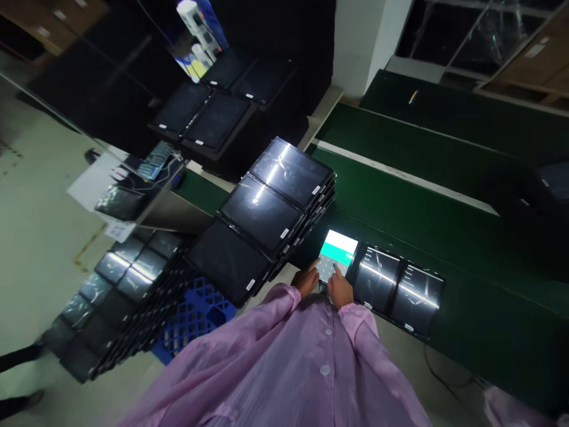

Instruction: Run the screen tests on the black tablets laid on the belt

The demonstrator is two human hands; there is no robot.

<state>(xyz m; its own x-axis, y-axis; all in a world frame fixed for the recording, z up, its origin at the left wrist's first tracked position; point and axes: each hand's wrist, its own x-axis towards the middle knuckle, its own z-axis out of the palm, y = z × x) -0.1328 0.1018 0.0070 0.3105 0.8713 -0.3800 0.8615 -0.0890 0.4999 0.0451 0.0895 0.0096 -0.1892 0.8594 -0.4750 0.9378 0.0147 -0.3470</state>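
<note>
A lit tablet (338,251) lies on the green conveyor belt (427,225) right in front of me, its screen showing a green band and a keypad. My left hand (306,277) grips the tablet's left edge, fingers curled round it. My right hand (339,287) rests on the near edge with the index finger stretched out, its tip touching the keypad area. Two dark tablets (398,289) lie side by side on the belt just right of the lit one. I wear a pink buttoned coat.
Stacks of dark tablets (262,213) stand left of my hands, more stacks (120,296) sit lower left beside a blue crate (195,314), and others (208,115) lie farther back. A small stand with a keyboard (153,160) is at the left. Someone's feet (18,379) show at the left edge.
</note>
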